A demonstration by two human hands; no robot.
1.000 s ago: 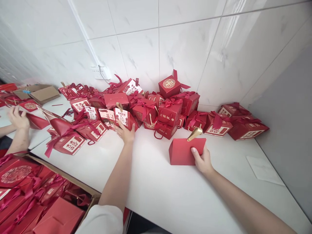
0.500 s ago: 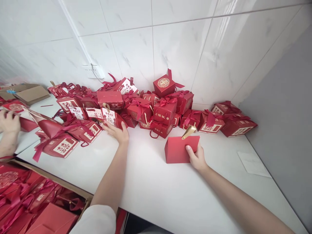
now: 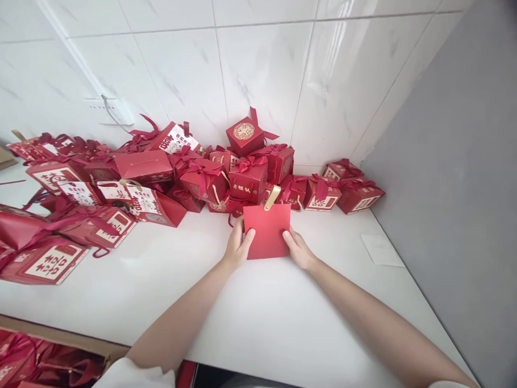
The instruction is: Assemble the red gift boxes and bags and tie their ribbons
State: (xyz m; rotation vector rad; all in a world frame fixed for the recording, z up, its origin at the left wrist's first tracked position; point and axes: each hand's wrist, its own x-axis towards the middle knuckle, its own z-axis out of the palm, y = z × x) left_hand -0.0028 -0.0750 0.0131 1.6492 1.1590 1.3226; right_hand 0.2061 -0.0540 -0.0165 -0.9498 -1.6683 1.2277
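Note:
A plain red gift box [image 3: 267, 237] with a gold ribbon loop [image 3: 273, 198] at its top edge stands upright between my two hands. My left hand [image 3: 238, 245] grips its left side, thumb on the near face. On the opposite side, my right hand [image 3: 298, 245] holds it the same way. The far face of the box is hidden from me. Just behind it, stacked red boxes with bows, one a red box with gold lettering [image 3: 247, 180], lean toward the wall.
Many red boxes with ribbons line the wall, including a double-happiness box [image 3: 50, 264] at the left. An open carton [image 3: 60, 337] of red boxes sits at lower left. A white paper [image 3: 382, 249] lies by the grey partition [image 3: 448, 178]. A wall socket [image 3: 107, 111] is at upper left.
My left hand has left the boxes at the left and come over to the red gift box, now held in both hands. The view has turned right; another person's hand is out of sight.

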